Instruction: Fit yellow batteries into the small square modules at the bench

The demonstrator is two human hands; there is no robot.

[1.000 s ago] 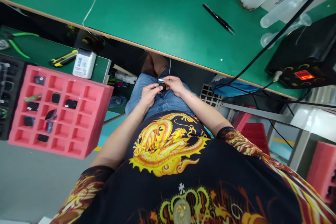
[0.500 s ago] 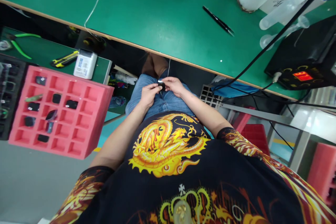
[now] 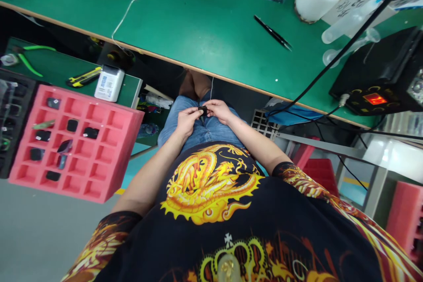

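Observation:
Low over my lap, just in front of the bench edge, my two hands meet at a small black device (image 3: 202, 110). It is too small to name its exact kind. My left hand (image 3: 187, 122) pinches its left side between thumb and fingers. From the other side, the fingertips of my right hand (image 3: 218, 111) close on it. Part of the device is covered by the fingers. A thin white cord (image 3: 212, 88) hangs from the bench edge just above my right hand.
A pink foam tray (image 3: 107, 154) with small dark devices stands at left, near a white box (image 3: 109, 83), a yellow utility knife (image 3: 84, 77) and green-handled pliers (image 3: 31, 64). Black tweezers (image 3: 272, 32) lie on the green bench (image 3: 185, 17). A black unit (image 3: 373, 79) with a red display stands right.
A white strip that showed on the device is now out of sight, and its dark face shows. Both hands stay nearly in place. The camera view has shifted slightly.

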